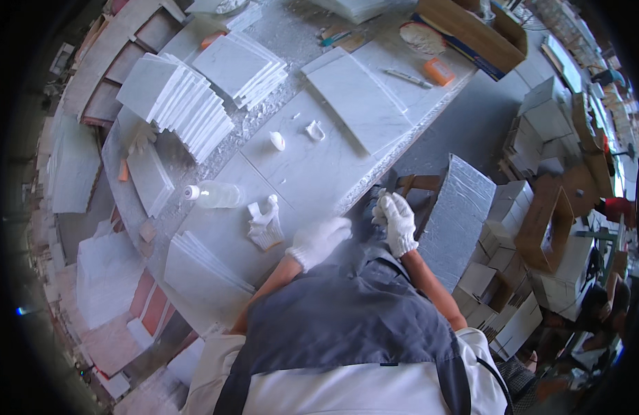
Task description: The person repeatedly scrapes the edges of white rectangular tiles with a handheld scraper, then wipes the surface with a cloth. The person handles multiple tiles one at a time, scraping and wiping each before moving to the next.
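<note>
My left hand (323, 242), in a white knit work glove, hovers by the table's near edge in front of my grey apron (347, 308). It is blurred, and its fingers do not show clearly. To its right, just past the table edge, my right hand (396, 220) wears a matching glove. Its fingers are curled in; what they hold, if anything, is hidden. A spare white glove (265, 225) lies on the table beside my left hand, and a clear bottle with a white cap (214, 194) rests on its side beyond it.
Stacked marble tiles (174, 97) stand on the worktable at the far left. A large flat tile (357, 100) lies farther back, near an orange block (439, 71) and a cardboard box (482, 34). On my right are a grey slab (458, 214) and an open carton (545, 225).
</note>
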{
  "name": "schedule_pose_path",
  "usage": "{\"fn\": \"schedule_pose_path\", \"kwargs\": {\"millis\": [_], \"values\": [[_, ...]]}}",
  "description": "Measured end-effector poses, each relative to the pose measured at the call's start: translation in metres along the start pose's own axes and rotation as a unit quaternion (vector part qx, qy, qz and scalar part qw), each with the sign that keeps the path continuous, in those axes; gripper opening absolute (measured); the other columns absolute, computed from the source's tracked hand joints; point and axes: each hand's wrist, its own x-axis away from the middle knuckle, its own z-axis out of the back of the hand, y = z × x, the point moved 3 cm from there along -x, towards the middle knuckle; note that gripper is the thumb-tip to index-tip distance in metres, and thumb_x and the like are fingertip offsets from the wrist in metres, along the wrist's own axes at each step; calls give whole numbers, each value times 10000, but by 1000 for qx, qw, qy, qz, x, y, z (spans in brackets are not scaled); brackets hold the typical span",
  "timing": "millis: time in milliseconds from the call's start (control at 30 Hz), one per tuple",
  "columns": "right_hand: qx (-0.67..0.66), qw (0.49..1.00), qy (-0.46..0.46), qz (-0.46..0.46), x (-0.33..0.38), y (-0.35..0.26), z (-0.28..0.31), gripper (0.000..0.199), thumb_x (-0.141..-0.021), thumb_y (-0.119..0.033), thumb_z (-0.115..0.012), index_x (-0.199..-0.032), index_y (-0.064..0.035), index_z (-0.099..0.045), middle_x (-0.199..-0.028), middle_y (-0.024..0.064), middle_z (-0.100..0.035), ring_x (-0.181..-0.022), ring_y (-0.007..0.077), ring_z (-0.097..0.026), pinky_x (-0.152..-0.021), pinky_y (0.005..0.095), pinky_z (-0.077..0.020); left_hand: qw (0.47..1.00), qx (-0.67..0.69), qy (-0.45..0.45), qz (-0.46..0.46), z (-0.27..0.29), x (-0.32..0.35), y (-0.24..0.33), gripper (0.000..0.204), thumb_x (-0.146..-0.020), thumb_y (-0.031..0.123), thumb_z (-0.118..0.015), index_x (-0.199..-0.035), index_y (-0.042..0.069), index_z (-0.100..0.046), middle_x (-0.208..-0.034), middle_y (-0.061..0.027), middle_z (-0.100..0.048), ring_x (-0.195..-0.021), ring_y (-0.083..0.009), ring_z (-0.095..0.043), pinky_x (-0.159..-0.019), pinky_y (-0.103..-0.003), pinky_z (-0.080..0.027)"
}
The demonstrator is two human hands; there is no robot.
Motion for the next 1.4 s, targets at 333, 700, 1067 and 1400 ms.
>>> {"fn": "schedule_pose_path", "kwargs": {"millis": [333,700,1067,1400], "values": [[52,995,-45,65,-149,-78,44,290,-1007,-204,-647,-1223,-12,-634,-993,40,-683,-823,126,-677,-682,277,-585,963,-164,165,-135,20,-175,67,410,-991,374,-554,-1327,150,-622,-1433,-123,-559,-1304,-303,-532,-1084,-419,-434],[142,986,-66,-57,-219,-173,100,317,-1023,-246,-621,-1228,-7,-649,-993,20,-660,-832,96,-660,-708,259,-578,834,-513,147,141,113,-375,-27,738,-1033,626,-151,-1631,196,-111,-1702,-72,-69,-1569,-249,-66,-1270,-403,21],[142,983,-98,-64,-227,-155,89,288,-1024,-221,-616,-1231,-24,-645,-1020,20,-677,-827,89,-652,-699,248,-564,991,115,17,-69,-22,-255,94,318,-974,394,-605,-1119,148,-744,-1115,-94,-720,-1086,-288,-655,-914,-388,-535],[120,987,-91,-50,-177,-124,48,295,-1014,-201,-633,-1235,-6,-631,-935,9,-639,-739,68,-580,-644,223,-505,933,-295,193,-71,36,-220,58,442,-909,447,-623,-1245,162,-654,-1286,-62,-614,-1294,-248,-498,-1175,-446,-303]]}}
